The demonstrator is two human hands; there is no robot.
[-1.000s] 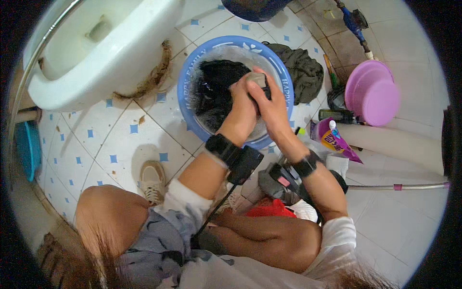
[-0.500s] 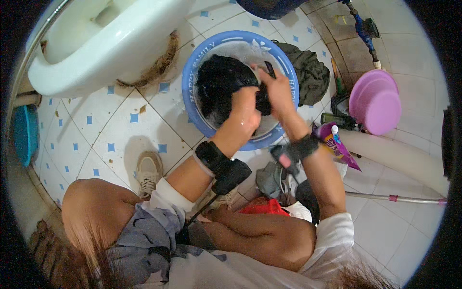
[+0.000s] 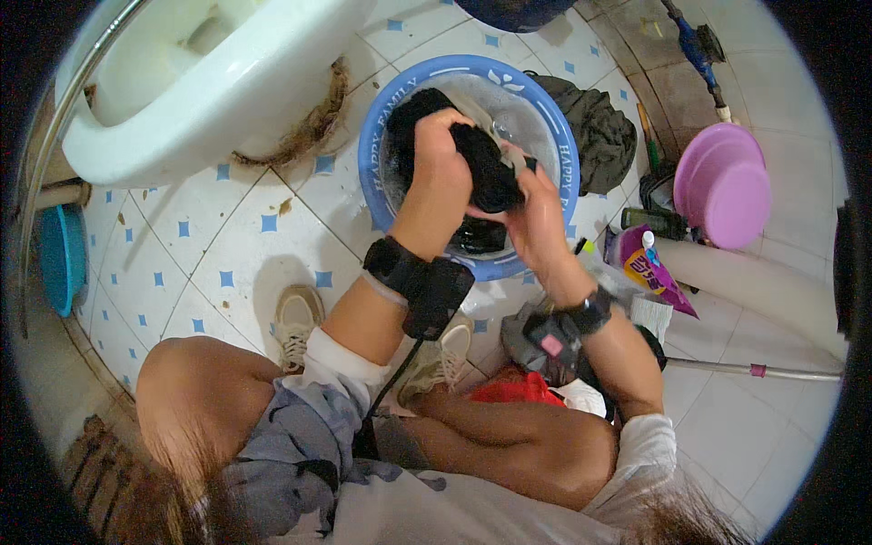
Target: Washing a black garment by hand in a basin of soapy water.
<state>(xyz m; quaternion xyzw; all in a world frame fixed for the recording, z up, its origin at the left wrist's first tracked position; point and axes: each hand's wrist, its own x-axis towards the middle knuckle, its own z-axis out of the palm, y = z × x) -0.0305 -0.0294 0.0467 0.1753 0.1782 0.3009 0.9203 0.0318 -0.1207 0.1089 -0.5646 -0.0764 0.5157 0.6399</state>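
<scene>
A wet black garment (image 3: 488, 163) with a pale strip along one edge is bunched up over a blue basin (image 3: 371, 173). My left hand (image 3: 442, 163) wraps round its left part. On the right end my right hand (image 3: 538, 216) is closed, with the thumb near the pale strip. Foamy water (image 3: 536, 113) shows in the basin beyond the cloth. More dark wet fabric (image 3: 479, 236) lies in the basin below my hands; whether it belongs to the same garment I cannot tell.
A white toilet (image 3: 227, 86) stands at the far left. Dark olive cloth (image 3: 595, 136) lies against the basin's right side. Farther right are a pink basin (image 3: 727, 186), a purple packet (image 3: 649, 272) and a metal pole (image 3: 718, 366). Red cloth (image 3: 518, 389) lies by my feet.
Both hands have lifted and regathered the black garment, and its pale strip shows more now. My left hand has moved slightly up and left, my right hand lower. The view has shifted slightly.
</scene>
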